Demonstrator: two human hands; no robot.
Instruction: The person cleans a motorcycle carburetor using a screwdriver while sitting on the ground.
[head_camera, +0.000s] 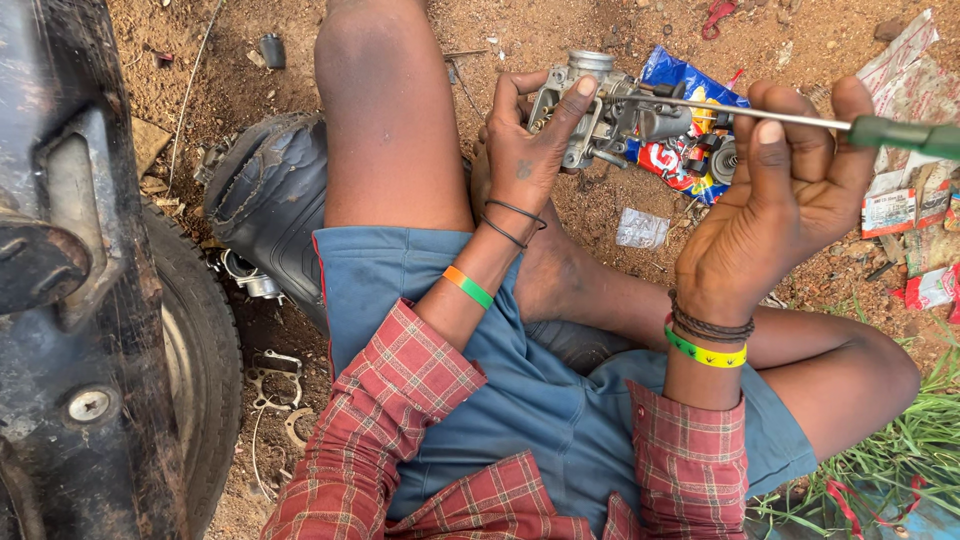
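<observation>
Head view, nearest first: red plaid sleeves and blue shorts, legs folded on red dirt. At far left a tyre (195, 350) rises by dark bodywork. Further out, the left hand (525, 150) is clamped on a grey metal carburetor (600, 110), thumb across its face. The right hand (795, 180) has its fingers curled round a green-handled screwdriver (880, 130), whose shaft reaches the carburetor. Beyond lie a blue snack wrapper (690, 100) and scattered litter on the ground.

Head-worn view, steeply downward, close
</observation>
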